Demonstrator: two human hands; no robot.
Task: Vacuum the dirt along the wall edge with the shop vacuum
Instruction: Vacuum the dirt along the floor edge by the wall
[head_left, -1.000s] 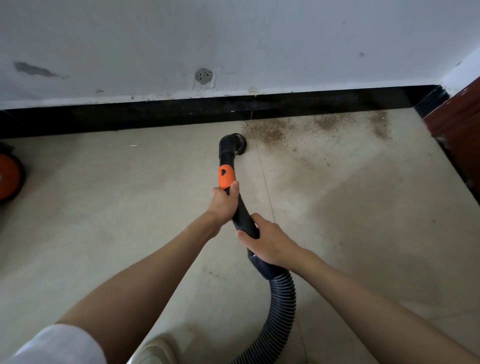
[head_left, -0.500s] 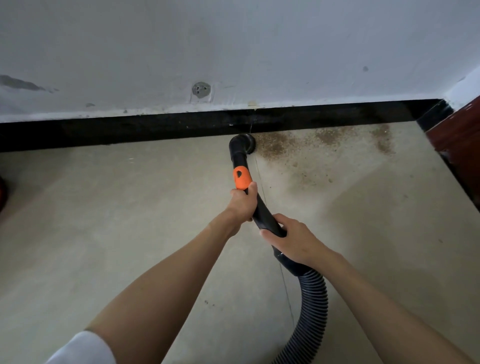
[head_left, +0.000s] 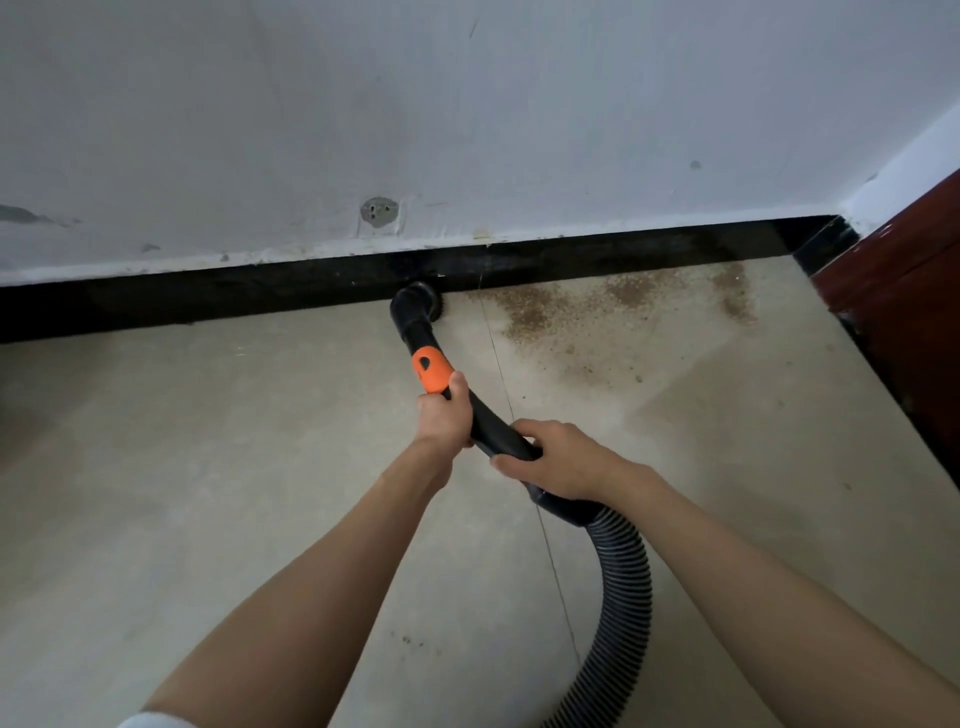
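Both hands grip the black vacuum wand (head_left: 493, 428): the left hand (head_left: 444, 418) curls around it just behind the orange collar (head_left: 430, 370), and the right hand (head_left: 558, 460) wraps it farther back, ahead of the cuff where the ribbed hose (head_left: 621, 597) joins. The round nozzle (head_left: 414, 305) sits on the tiled floor (head_left: 208, 441), touching the black baseboard (head_left: 208, 296) below the white wall (head_left: 467, 114). Brown dirt (head_left: 535, 312) lies scattered along the baseboard just right of the nozzle, reaching toward the corner by the dark red cabinet (head_left: 904, 291).
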